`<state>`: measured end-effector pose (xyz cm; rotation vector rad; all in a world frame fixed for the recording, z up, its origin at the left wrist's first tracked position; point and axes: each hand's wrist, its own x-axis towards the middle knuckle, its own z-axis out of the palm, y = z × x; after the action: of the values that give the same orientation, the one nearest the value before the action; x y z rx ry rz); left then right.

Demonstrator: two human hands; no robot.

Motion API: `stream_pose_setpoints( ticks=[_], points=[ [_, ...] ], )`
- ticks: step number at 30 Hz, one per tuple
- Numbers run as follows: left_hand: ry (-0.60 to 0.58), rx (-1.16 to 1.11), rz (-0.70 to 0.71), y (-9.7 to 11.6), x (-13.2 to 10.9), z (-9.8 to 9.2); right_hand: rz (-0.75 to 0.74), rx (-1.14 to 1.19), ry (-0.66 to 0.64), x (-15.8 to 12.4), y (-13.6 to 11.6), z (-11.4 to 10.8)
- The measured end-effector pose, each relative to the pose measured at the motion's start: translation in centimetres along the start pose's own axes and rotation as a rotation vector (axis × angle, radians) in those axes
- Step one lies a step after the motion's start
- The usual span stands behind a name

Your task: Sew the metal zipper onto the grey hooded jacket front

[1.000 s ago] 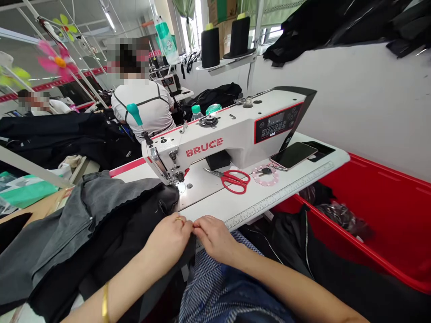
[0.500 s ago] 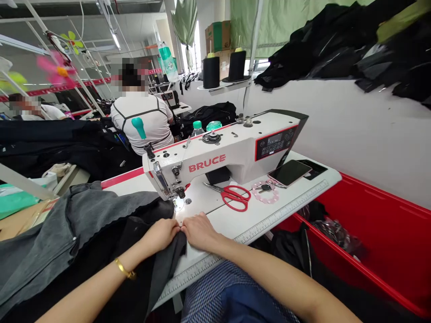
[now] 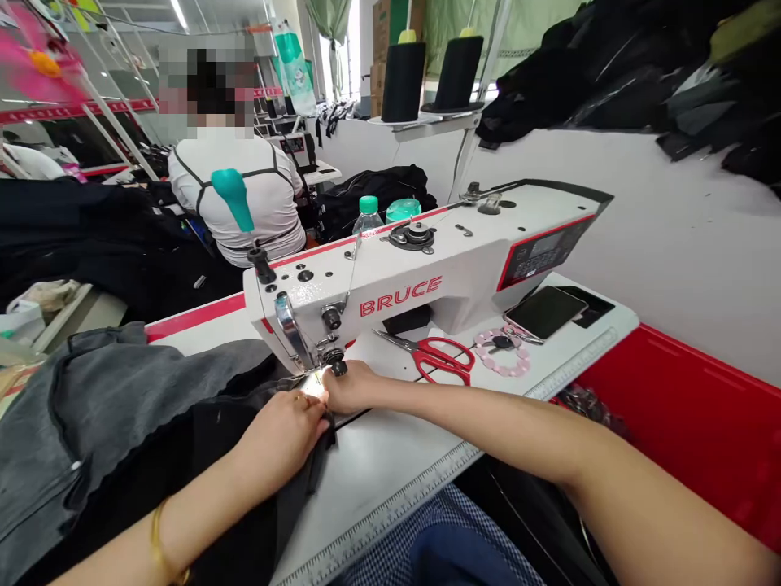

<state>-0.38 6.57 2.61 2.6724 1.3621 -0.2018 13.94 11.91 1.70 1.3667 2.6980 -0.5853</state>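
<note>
A white sewing machine stands before me, its lamp lighting the needle area. My left hand is closed on the edge of a black fabric piece, just in front of the needle. Right beside the needle, my right hand has its fingers curled in at the same fabric edge, their tips partly hidden by the machine head and my left hand. Grey fabric joined with the black lies bunched over the table's left side.
Red-handled scissors, a pink bead bracelet and a phone lie right of my hands. Thread cones stand behind the machine. A red bin is at the right. A co-worker sits ahead.
Both hands have moved from the table's front up to the needle, the right one going in beside the presser foot. The fabric edge went with them, and my view has come closer.
</note>
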Motion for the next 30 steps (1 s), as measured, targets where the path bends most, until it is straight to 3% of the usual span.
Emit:
stream_pose_setpoints(
  ticks=[4, 8, 11, 16, 18, 21, 23, 30],
  points=[
    [0.115, 0.18, 0.211, -1.3, -1.4, 2.7, -0.014, 0.052, -0.055, 1.5, 0.9, 0.2],
    [0.232, 0.206, 0.183, -2.8, -1.3, 5.2, -0.027, 0.081, -0.049, 3.3, 2.1, 1.5],
    [0.301, 0.162, 0.163, -3.1, -0.9, 5.6, -0.005, 0.078, 0.002, 3.5, 2.7, 2.5],
    [0.276, 0.098, 0.16, -3.0, -0.5, 5.2, 0.024, 0.035, 0.111, 1.6, 2.6, 3.5],
    [0.278, 0.106, 0.134, -2.9, -0.4, 5.2, -0.098, -0.034, 0.172, 0.6, 2.5, 3.7],
    [0.294, 0.137, 0.126, -2.7, -0.4, 5.3, -0.437, -0.227, 0.331, -0.5, 2.4, 3.6],
    [0.326, 0.143, 0.131, -2.7, -0.4, 5.2, -0.562, -0.313, 0.415, -0.9, 2.4, 3.5],
    [0.413, 0.034, 0.073, -2.5, -0.2, 4.6, -0.561, -0.345, 0.451, -1.1, 2.1, 3.6]
  ],
)
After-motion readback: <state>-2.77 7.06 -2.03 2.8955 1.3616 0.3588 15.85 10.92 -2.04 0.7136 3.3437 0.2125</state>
